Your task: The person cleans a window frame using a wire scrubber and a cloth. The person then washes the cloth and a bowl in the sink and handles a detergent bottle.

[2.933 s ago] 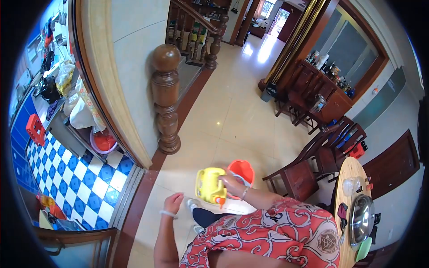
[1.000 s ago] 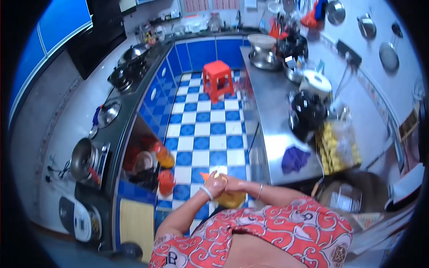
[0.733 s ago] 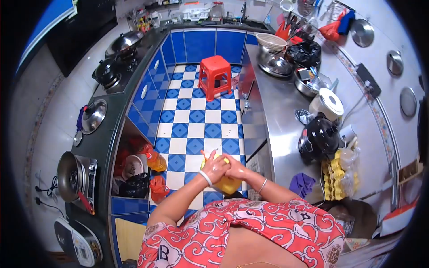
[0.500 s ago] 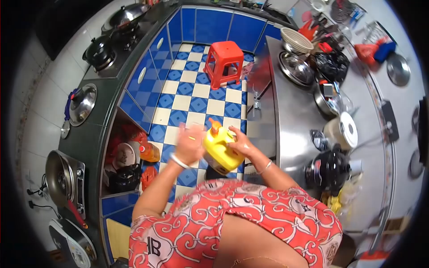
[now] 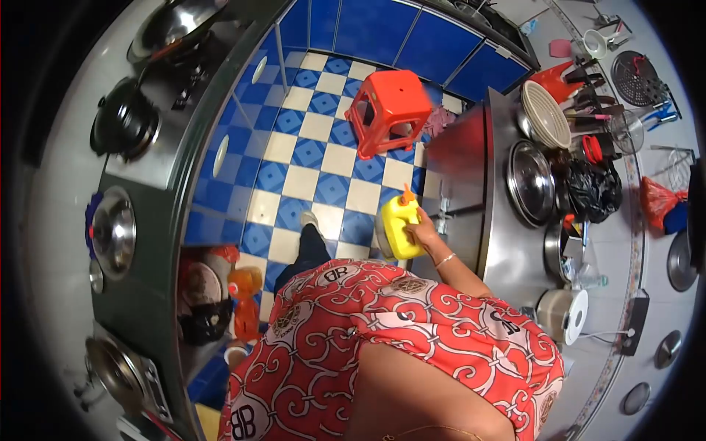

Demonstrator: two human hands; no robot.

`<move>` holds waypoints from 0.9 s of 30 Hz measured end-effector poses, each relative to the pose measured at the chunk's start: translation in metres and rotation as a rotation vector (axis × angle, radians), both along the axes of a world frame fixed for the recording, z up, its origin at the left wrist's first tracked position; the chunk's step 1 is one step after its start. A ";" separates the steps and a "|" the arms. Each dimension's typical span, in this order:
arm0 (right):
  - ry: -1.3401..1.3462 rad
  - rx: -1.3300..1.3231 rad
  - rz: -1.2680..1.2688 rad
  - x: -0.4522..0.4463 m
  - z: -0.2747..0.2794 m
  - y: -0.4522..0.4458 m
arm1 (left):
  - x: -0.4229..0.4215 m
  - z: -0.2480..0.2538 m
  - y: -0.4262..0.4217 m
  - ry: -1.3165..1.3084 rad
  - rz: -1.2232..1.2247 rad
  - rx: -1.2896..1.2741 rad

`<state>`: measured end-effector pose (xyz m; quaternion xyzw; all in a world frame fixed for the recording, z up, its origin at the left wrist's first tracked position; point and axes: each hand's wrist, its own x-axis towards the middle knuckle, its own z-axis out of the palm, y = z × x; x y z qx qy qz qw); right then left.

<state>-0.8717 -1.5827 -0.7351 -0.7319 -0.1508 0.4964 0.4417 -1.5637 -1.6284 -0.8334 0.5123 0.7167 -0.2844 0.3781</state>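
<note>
My right hand point(image 5: 424, 231) is closed around the handle of a yellow plastic jug point(image 5: 397, 234). An orange top point(image 5: 406, 195) with a narrow tip points up and away from me. The jug hangs above the tiled floor, close to the side of the steel counter point(image 5: 504, 253). I cannot read any label on it. My left hand is out of view, and so is its forearm.
On the floor ahead stands a red plastic stool point(image 5: 399, 94). Bottles with orange liquid point(image 5: 245, 283) sit by the open cabinet at left. Pots and a steel lid point(image 5: 115, 232) line the dark left counter. Basins point(image 5: 531, 182) and a cream pot point(image 5: 562, 314) occupy the right one.
The jug and my right hand have moved right, towards the steel counter. My left hand has left the view. One foot now shows on the floor, and the view has shifted forward.
</note>
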 end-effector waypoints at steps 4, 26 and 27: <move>0.017 -0.031 -0.096 0.028 -0.029 0.057 | 0.068 -0.017 0.164 -0.100 -0.237 -0.010; 0.035 -0.043 -0.704 0.201 -0.069 0.366 | 0.586 0.047 0.905 -0.862 -0.244 0.389; 0.003 -0.068 -0.712 0.208 -0.034 0.401 | 0.591 0.036 0.919 -0.852 -0.234 0.374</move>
